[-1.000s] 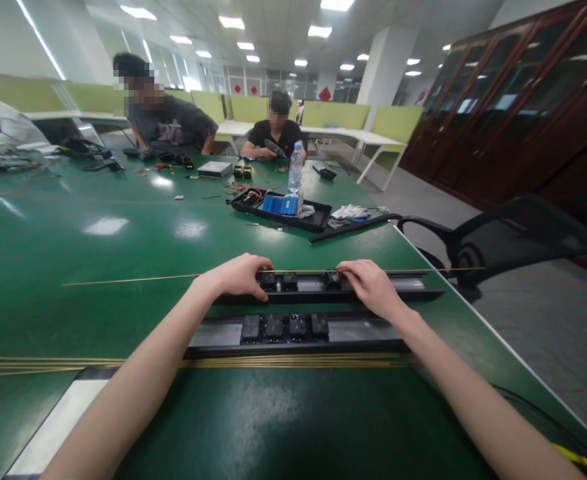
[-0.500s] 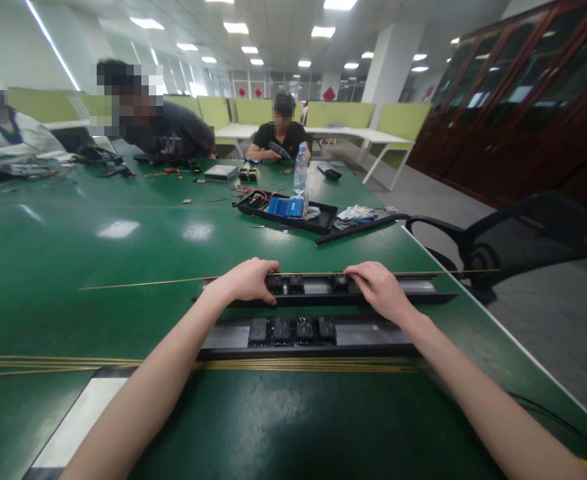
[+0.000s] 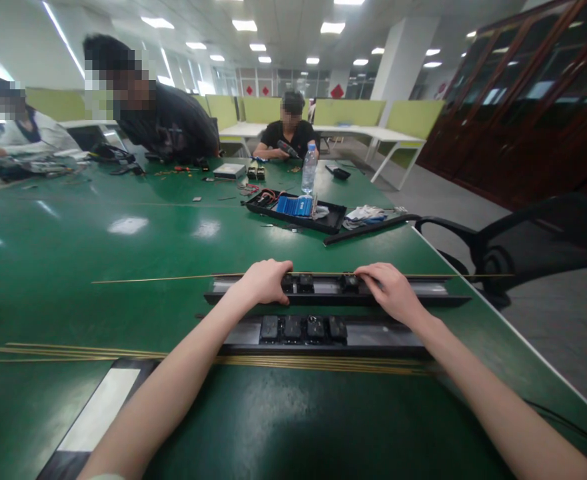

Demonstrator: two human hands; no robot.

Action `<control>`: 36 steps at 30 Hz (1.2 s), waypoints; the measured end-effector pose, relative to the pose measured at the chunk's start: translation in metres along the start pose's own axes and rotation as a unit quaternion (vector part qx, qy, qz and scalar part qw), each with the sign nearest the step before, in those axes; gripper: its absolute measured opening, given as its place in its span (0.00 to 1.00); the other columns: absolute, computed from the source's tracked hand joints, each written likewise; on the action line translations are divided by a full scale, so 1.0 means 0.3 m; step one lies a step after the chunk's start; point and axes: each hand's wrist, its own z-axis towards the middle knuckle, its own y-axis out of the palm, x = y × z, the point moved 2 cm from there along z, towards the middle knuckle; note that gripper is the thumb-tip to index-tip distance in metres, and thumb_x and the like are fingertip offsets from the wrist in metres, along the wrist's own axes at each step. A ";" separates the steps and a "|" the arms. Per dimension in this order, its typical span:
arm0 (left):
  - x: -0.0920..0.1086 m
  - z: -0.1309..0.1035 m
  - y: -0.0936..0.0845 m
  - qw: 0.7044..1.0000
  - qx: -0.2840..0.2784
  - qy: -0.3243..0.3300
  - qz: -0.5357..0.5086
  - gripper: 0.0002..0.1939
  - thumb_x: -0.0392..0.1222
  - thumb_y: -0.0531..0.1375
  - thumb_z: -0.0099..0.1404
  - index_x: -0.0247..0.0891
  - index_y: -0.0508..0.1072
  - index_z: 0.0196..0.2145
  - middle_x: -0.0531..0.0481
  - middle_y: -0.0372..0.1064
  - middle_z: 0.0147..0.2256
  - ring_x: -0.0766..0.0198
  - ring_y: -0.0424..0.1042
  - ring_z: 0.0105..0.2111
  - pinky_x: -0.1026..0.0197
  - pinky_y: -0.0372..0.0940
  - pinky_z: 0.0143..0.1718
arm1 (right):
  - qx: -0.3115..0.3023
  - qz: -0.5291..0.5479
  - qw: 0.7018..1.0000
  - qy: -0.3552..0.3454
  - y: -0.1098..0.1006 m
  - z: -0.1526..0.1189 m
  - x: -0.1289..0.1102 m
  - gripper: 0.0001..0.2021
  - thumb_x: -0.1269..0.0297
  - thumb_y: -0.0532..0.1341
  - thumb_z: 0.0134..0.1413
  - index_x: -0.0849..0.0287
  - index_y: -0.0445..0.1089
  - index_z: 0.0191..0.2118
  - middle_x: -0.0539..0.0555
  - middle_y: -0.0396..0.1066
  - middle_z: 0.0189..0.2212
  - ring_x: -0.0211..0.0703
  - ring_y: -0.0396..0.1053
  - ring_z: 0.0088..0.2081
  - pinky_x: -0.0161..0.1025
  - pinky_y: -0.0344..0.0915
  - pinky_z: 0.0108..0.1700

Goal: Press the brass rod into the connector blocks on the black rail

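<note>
A long black channel (image 3: 423, 299) lies across the green table with small black blocks (image 3: 305, 283) inside. My left hand (image 3: 269, 281) grips around the blocks at its left part, thumb on the near side; the fingertips partly hide what they hold. Farther right, my right hand (image 3: 384, 285) pinches at another black block (image 3: 349, 282) and the thin brass rod (image 3: 143, 280) that runs along the channel's far edge. A second channel (image 3: 373, 333) lies nearer to me, holding several black blocks (image 3: 292, 328) side by side. Several brass rods (image 3: 323, 363) lie in front of it.
Beyond are a black tray (image 3: 333, 219) with a blue part, a water bottle (image 3: 309, 170), gloves (image 3: 366, 216) and a black bar (image 3: 368, 230). A black-and-white panel (image 3: 98, 407) lies under my left forearm. Three people sit or lean at the far side; a chair (image 3: 538, 240) stands right.
The view has shifted slightly, so most things appear farther right. Both hands keep nearly the same places on the far channel. The person at the left has raised their head a little.
</note>
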 end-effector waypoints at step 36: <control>-0.028 0.004 0.006 0.998 0.008 0.019 -0.064 0.34 0.52 0.72 0.45 0.41 0.76 0.51 0.45 0.80 0.44 0.48 0.77 0.43 0.58 0.67 0.40 | -0.052 0.022 0.998 0.026 -0.051 0.021 0.036 0.06 0.62 0.57 0.66 0.53 0.72 0.40 0.52 0.77 0.38 0.47 0.71 0.42 0.48 0.64 0.50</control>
